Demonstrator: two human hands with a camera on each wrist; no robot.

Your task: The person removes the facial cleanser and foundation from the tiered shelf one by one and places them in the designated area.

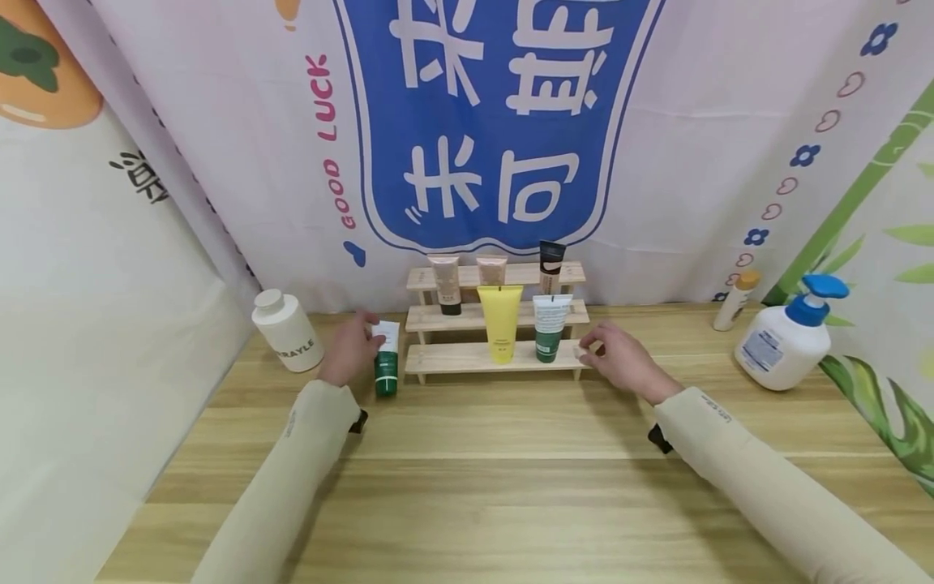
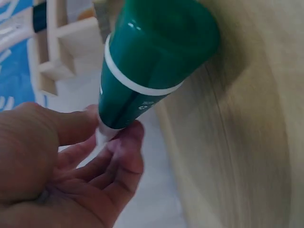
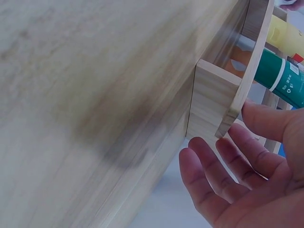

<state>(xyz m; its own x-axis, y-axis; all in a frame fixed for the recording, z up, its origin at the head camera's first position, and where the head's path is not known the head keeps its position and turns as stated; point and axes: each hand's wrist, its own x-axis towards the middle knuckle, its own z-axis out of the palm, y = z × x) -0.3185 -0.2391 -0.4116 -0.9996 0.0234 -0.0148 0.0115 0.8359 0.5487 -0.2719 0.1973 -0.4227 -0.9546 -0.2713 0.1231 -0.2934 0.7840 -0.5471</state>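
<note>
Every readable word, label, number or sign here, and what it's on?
"GOOD LUCK": pink, sideways, on the backdrop.
"未来可期": white, sideways, on the backdrop's blue panel.
"RAYLE": dark, on the white bottle; the start is unclear.
Too small or blurred: print on the green-and-white tubes, yellow tube, beige tubes, black tube, pump bottle, orange-capped bottle and sleeves.
Unclear: the black character on the left cloth.
No readable numbers.

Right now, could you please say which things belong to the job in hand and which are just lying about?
Seemingly the job:
- held green tube
- rack
- its five tubes

Apparently lying about:
- white-capped bottle
- pump bottle
- orange-capped bottle
</note>
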